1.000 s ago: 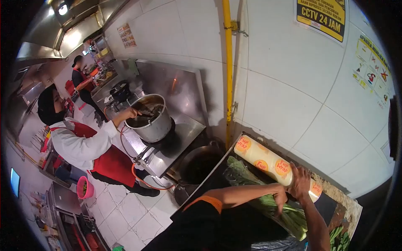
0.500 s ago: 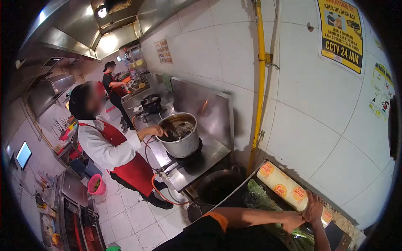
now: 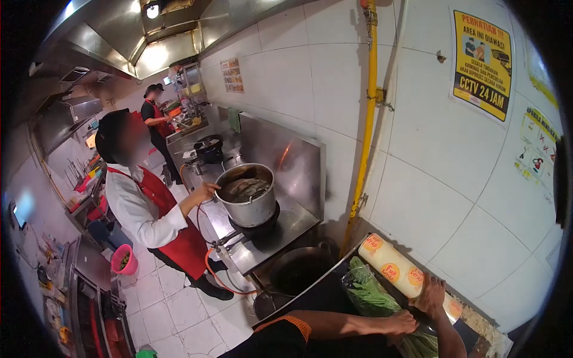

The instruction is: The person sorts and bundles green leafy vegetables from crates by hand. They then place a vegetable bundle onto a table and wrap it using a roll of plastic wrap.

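A long pale roll of wrap (image 3: 385,262) with orange and red labels lies along the wall side of the dark worktop. Over its lower right part my right hand (image 3: 431,296) is curled, gripping it. Just left of that, my left hand (image 3: 401,324) is closed above the leafy greens (image 3: 368,291); whatever its fingers hold is hidden. The greens lie beside the roll, partly under shiny clear plastic, with their lower part passing beneath my left hand.
A person in a red apron (image 3: 190,241) stands at the stove (image 3: 298,224), one hand at a large pot (image 3: 250,210). Another person (image 3: 156,122) works farther back. A dark wok (image 3: 301,271) sits beside the worktop, near a yellow pipe (image 3: 365,137). A pink bucket (image 3: 124,260) stands on the floor.
The view has swung, shifting the scene. My left hand has moved from over the greens to beside my right hand and closed. The co-worker's hand has moved to the pot's near rim.
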{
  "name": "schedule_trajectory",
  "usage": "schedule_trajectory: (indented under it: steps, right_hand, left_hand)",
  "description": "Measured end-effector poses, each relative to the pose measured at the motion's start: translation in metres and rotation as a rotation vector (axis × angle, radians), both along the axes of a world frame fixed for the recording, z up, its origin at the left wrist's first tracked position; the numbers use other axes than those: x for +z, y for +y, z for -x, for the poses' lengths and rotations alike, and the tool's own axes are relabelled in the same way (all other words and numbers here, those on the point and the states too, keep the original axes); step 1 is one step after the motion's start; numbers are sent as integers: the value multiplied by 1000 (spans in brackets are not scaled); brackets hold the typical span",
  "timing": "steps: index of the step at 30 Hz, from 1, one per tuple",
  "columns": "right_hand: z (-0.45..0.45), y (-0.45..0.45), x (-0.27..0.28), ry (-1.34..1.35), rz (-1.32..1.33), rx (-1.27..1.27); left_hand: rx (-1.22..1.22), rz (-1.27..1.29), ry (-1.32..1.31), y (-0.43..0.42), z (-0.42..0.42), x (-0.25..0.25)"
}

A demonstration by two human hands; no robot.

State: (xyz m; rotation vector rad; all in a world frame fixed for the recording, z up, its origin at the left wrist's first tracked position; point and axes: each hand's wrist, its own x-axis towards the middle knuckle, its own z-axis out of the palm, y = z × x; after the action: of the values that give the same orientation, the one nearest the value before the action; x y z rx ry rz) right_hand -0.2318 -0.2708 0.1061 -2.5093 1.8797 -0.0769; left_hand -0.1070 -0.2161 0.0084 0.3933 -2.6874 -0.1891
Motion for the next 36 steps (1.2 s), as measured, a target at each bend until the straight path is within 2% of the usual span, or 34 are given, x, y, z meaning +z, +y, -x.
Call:
schedule_trajectory:
  steps: [2, 3, 4, 6, 7, 8, 12, 13, 14, 18, 20, 21, 24, 26, 29, 31, 32, 34, 35, 36]
  right_hand:
    - [-5, 0, 6, 52, 28, 23]
    - [-4, 2, 15, 99, 49, 44]
    - [-10, 6, 34, 147, 24, 15]
    - [-19, 15, 62, 220, -5, 33]
    - [-23, 20, 71, 260, -17, 20]
    - [-24, 29, 80, 208, 88, 51]
    - [-29, 53, 110, 65, 293, 109]
    - [-30, 55, 117, 40, 343, 125]
    - [-31, 59, 122, 16, 400, 143]
    - [-35, 76, 139, 20, 452, 148]
    - [-44, 100, 148, 13, 395, 133]
    - [-49, 114, 148, -7, 354, 140]
    - [-61, 144, 114, -38, 234, 145]
    - [-68, 160, 84, -46, 168, 152]
    - [-77, 166, 46, 2, 1, 165]
    - [-81, 168, 35, 0, -24, 177]
    - [-81, 167, 29, 6, -42, 188]
    - [-82, 166, 26, -20, -39, 198]
    - [-82, 164, 26, -28, -40, 161]
    - [-83, 165, 26, -39, -43, 119]
  left_hand:
    - [89, 77, -30, 8, 8, 7]
    - [63, 79, -213, 13, 1, 36]
    - [127, 1, -164, 24, -5, 57]
    - [96, -109, -240, 40, -21, 111]
    - [102, -65, -202, 45, -19, 112]
    - [-6, -58, -292, 51, -33, 147]
    - [99, -51, -268, 81, -47, 183]
    - [133, 22, -230, 86, -49, 186]
    - [170, 100, -189, 92, -51, 186]
    - [180, 124, -227, 104, -53, 198]
    - [122, 25, -234, 118, -63, 204]
    - [98, -115, -320, 126, -67, 209]
    - [10, -328, -455, 149, -81, 204]
    - [-36, -322, -427, 155, -86, 162]
    - [-154, -404, -569, 142, -89, 120]
    - [-147, -598, -676, 130, -88, 108]
    - [-135, -611, -684, 126, -91, 102]
    - [-190, -535, -358, 122, -97, 97]
    - [-167, -547, -357, 120, -95, 96]
    - [-146, -636, -490, 116, -92, 111]
